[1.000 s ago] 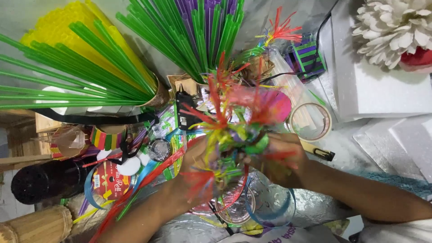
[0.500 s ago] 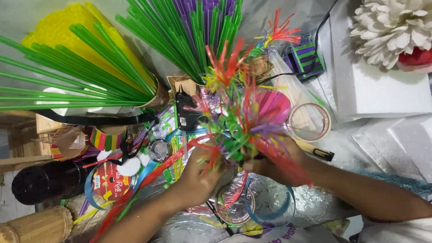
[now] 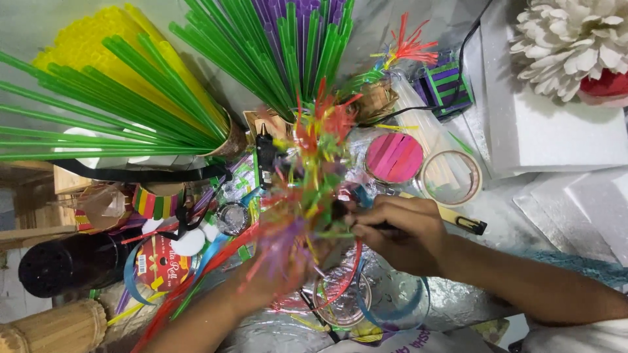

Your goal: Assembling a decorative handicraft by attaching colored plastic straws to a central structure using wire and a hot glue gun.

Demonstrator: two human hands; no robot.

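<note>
head view | left hand (image 3: 278, 271) is gripping the base of the multicoloured straw bunch (image 3: 313, 176), blurred, grip likely closed | right hand (image 3: 399, 232) is pinching the bunch from 3 o'clock | bunch is sitting at centre, tape roll (image 3: 450, 178) at 2 o'clock, green straw fan (image 3: 131, 124) at 10 o'clock

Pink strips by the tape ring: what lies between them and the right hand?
In the head view, crinkled silver foil lies between the round bundle of pink strips and the right hand, along with a blue scrap; nothing else shows.
</note>
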